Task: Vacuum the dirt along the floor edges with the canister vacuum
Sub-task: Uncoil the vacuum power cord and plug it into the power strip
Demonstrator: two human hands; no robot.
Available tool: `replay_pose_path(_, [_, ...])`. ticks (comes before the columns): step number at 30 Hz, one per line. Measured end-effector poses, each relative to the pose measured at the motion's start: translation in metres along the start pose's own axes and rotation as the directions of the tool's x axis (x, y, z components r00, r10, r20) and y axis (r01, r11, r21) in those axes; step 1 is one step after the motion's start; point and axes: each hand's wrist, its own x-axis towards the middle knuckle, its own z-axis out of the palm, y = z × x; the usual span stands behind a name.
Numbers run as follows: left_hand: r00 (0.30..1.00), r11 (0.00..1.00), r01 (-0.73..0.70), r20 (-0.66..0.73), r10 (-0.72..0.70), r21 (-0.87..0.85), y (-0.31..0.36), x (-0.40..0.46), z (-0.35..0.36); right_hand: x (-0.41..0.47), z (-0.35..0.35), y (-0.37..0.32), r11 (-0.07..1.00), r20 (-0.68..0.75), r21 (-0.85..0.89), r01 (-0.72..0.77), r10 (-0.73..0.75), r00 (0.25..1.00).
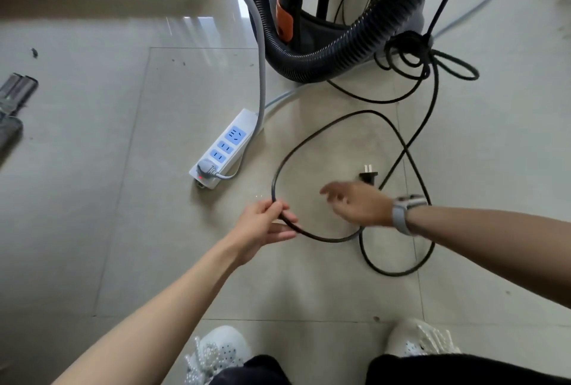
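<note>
Head view: biggest risk is the black cord (pixel 324 134) snagging. It's looped and crossed on the floor (pixel 154 230), w/ a knotted bunch by the vacuum (pixel 309 14), so pulling could tighten it or tug the vacuum over. My left hand (pixel 262 224) pinches the cord; right hand (pixel 355 202), fingers spread, blurred, holds nothing, near the loose plug (pixel 368 175). Power strip (pixel 224 150) lies left. Vacuum stands far center, ribbed black hose (pixel 355 41) curled round it.

Bright daylight, glare on floor tiles (pixel 191 18), right hand (pixel 355 204) motion-blurred.
</note>
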Motion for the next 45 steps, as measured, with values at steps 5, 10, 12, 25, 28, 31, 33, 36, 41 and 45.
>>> replay_pose_path(5, [0.991, 0.986, 0.017, -0.127, -0.038, -0.165, -0.003, 0.001, -0.014, -0.03, 0.031, 0.004, 0.839, 0.356, -0.46, 0.292, -0.127, 0.926])
replay_pose_path(10, [0.929, 0.98, 0.082, -0.343, -0.141, -0.181, -0.011, 0.01, -0.022, -0.019, 0.001, 0.027, 0.731, -0.189, -0.634, 0.253, -0.463, 0.866])
replay_pose_path(12, [0.915, 0.975, 0.097, -0.367, -0.167, -0.201, -0.009, 0.013, -0.022, -0.015, -0.015, 0.028, 0.793, -0.307, -0.602, 0.095, -0.34, 0.889])
replay_pose_path(25, [0.641, 0.884, 0.056, -0.695, 0.325, 0.465, -0.005, 0.012, -0.042, 0.004, -0.042, -0.021, 0.922, -0.103, 0.202, -0.331, 0.356, 0.929])
replay_pose_path(28, [0.6, 0.671, -0.184, -0.459, 0.655, 0.718, 0.016, 0.011, -0.048, 0.016, -0.035, -0.037, 0.553, 0.12, 0.699, -0.453, 0.535, 0.836])
replay_pose_path(31, [0.635, 0.443, -0.315, -0.16, 0.756, 0.839, 0.03, 0.023, -0.05, 0.024, -0.035, -0.048, 0.419, 0.136, 0.802, -0.425, 0.566, 0.813])
replay_pose_path(33, [0.613, 0.375, -0.37, -0.08, 0.786, 0.85, 0.033, 0.027, -0.053, 0.026, -0.036, -0.047, 0.509, 0.083, 0.746, -0.429, 0.568, 0.819])
replay_pose_path(36, [0.635, 0.377, -0.403, -0.042, 0.772, 0.834, 0.028, 0.025, -0.061, 0.025, -0.04, -0.041, 0.604, 0.029, 0.656, -0.452, 0.578, 0.815])
replay_pose_path(41, [0.537, 0.506, -0.286, -0.302, 0.788, 0.813, 0.033, 0.026, -0.083, 0.034, -0.036, -0.049, 0.275, 0.197, 0.882, -0.383, 0.524, 0.829])
replay_pose_path(45, [0.546, 0.672, -0.265, -0.467, 0.695, 0.691, 0.048, 0.025, -0.118, 0.052, -0.026, -0.069, 0.135, 0.219, 0.941, -0.31, 0.457, 0.862])
